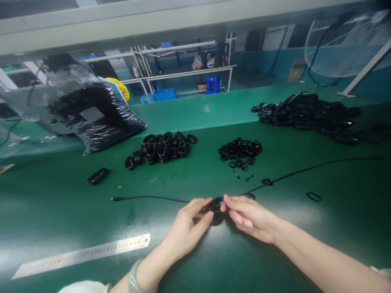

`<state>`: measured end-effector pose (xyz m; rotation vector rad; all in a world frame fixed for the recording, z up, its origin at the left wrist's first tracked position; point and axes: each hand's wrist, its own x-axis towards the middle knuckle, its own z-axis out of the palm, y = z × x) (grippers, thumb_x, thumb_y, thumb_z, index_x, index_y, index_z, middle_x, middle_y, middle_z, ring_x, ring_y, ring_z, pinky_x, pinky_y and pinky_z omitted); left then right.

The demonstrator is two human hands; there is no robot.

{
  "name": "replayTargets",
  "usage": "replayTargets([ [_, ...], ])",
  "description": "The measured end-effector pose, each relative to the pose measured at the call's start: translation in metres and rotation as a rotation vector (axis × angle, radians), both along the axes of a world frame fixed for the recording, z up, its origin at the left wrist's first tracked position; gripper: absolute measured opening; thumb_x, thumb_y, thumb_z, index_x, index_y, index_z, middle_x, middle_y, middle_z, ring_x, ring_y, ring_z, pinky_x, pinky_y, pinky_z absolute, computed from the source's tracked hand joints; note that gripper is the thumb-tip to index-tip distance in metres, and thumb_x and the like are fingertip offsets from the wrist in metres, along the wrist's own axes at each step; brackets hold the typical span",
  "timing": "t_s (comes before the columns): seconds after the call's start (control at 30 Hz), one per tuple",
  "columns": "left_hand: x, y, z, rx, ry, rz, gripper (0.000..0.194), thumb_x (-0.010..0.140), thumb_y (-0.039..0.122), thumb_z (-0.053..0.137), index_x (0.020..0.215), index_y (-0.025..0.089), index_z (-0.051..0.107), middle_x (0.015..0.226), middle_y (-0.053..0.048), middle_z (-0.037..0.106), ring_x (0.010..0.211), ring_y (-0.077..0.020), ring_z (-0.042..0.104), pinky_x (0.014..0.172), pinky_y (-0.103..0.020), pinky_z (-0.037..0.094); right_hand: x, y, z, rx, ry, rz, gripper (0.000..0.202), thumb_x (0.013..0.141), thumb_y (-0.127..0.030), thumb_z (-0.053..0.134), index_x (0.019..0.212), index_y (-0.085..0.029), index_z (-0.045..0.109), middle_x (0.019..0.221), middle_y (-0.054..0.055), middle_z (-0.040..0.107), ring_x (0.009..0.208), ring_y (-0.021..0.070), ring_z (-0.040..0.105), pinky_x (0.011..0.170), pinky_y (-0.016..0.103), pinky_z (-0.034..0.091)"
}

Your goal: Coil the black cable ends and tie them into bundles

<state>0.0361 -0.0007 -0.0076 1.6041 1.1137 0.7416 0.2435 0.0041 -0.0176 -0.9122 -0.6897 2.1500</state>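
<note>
A small coil of black cable (pixel 217 217) rests at the front middle of the green table, between my two hands. My left hand (pixel 191 226) grips its left side with thumb and fingers. At its upper right, the thumb and fingers of my right hand (pixel 249 215) pinch the coil's edge. One straight cable end with a plug (pixel 116 199) reaches out to the left. A long black cable length (pixel 305 169) runs to the right from behind my right hand. Just beyond that hand, part of a small black ring (pixel 250 196) shows.
A steel ruler (pixel 88 254) lies front left. Coiled cables (pixel 163 148), a pile of small black ties (pixel 241 149) and a big heap of coils (pixel 299 110) stand farther back. A filled plastic bag (pixel 100 118) sits back left, a fan (pixel 351 44) back right.
</note>
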Motion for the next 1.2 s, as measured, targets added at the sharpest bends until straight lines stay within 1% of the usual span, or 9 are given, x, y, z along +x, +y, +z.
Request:
replayTargets([
  [0.07, 0.003, -0.003, 0.002, 0.033, 0.032, -0.018, 0.069, 0.075, 0.033, 0.078, 0.139, 0.025, 0.054, 0.128, -0.01, 0.064, 0.101, -0.0227, 0.065, 0.087, -0.034, 0.055, -0.002, -0.002, 0.004, -0.015, -0.001, 0.016, 0.042, 0.081, -0.052, 0.075, 0.081, -0.011, 0.071, 0.043, -0.005, 0.056, 0.03, 0.0004, 0.037, 0.034, 0.01, 0.028],
  [0.13, 0.006, -0.005, 0.003, -0.086, -0.031, -0.03, 0.078, 0.073, 0.029, 0.08, 0.144, 0.024, 0.047, 0.126, -0.01, 0.064, 0.089, -0.0188, 0.066, 0.082, -0.034, 0.055, -0.002, -0.003, 0.007, 0.0, -0.03, 0.054, 0.05, 0.085, -0.058, 0.067, 0.081, -0.009, 0.07, 0.048, 0.001, 0.062, 0.031, 0.0031, 0.045, 0.034, 0.012, 0.032],
  [0.23, 0.01, -0.006, 0.001, -0.296, -0.2, -0.028, 0.074, 0.073, 0.028, 0.08, 0.139, 0.017, 0.05, 0.118, -0.012, 0.066, 0.087, -0.0163, 0.065, 0.082, -0.032, 0.054, 0.001, -0.002, 0.012, 0.075, -0.12, 0.006, 0.053, 0.087, -0.061, 0.063, 0.08, -0.008, 0.069, 0.048, 0.003, 0.064, 0.029, 0.0052, 0.046, 0.031, 0.014, 0.031],
  [0.33, 0.011, -0.005, 0.001, -0.371, -0.282, -0.017, 0.073, 0.07, 0.028, 0.083, 0.134, 0.013, 0.053, 0.117, -0.013, 0.066, 0.082, -0.0128, 0.062, 0.079, -0.03, 0.053, 0.002, -0.002, 0.012, 0.135, -0.166, -0.039, 0.049, 0.083, -0.059, 0.068, 0.081, -0.01, 0.069, 0.047, 0.0, 0.063, 0.028, 0.0039, 0.043, 0.031, 0.013, 0.028],
  [0.6, 0.01, -0.005, 0.001, -0.48, -0.343, -0.006, 0.077, 0.066, 0.03, 0.087, 0.132, 0.011, 0.052, 0.102, -0.009, 0.066, 0.076, -0.0117, 0.062, 0.074, -0.029, 0.051, -0.005, -0.005, 0.006, 0.216, -0.26, -0.03, 0.043, 0.072, -0.047, 0.082, 0.058, -0.014, 0.057, 0.041, -0.003, 0.057, 0.029, 0.0017, 0.038, 0.033, 0.014, 0.02],
  [0.73, 0.01, -0.005, 0.002, -0.489, -0.347, -0.02, 0.074, 0.069, 0.032, 0.084, 0.132, 0.012, 0.052, 0.1, -0.008, 0.067, 0.077, -0.0127, 0.064, 0.074, -0.028, 0.051, -0.006, -0.005, 0.007, 0.229, -0.272, -0.043, 0.044, 0.072, -0.048, 0.081, 0.058, -0.015, 0.057, 0.042, -0.003, 0.059, 0.029, 0.0015, 0.036, 0.034, 0.015, 0.018],
  [0.9, 0.008, -0.005, 0.006, -0.451, -0.349, -0.057, 0.082, 0.069, 0.026, 0.085, 0.14, 0.023, 0.045, 0.105, -0.007, 0.067, 0.075, -0.0109, 0.065, 0.066, -0.023, 0.051, -0.01, -0.007, 0.005, 0.274, -0.279, -0.062, 0.043, 0.074, -0.051, 0.079, 0.063, -0.014, 0.06, 0.045, -0.001, 0.062, 0.03, 0.0034, 0.041, 0.034, 0.016, 0.023],
  [1.03, 0.008, -0.004, 0.007, -0.443, -0.343, -0.033, 0.073, 0.068, 0.026, 0.085, 0.133, 0.019, 0.051, 0.098, -0.007, 0.068, 0.069, -0.0101, 0.065, 0.062, -0.021, 0.05, -0.01, -0.008, 0.005, 0.27, -0.255, -0.019, 0.042, 0.076, -0.053, 0.077, 0.069, -0.014, 0.063, 0.048, -0.001, 0.064, 0.031, 0.005, 0.046, 0.035, 0.016, 0.027],
  [1.2, 0.009, -0.005, 0.007, -0.522, -0.39, -0.079, 0.073, 0.067, 0.025, 0.086, 0.131, 0.017, 0.052, 0.095, -0.007, 0.069, 0.073, -0.0146, 0.069, 0.067, -0.027, 0.054, -0.009, -0.009, 0.007, 0.277, -0.259, -0.001, 0.042, 0.074, -0.047, 0.08, 0.06, -0.015, 0.055, 0.043, -0.003, 0.059, 0.029, 0.0029, 0.039, 0.033, 0.015, 0.021],
])
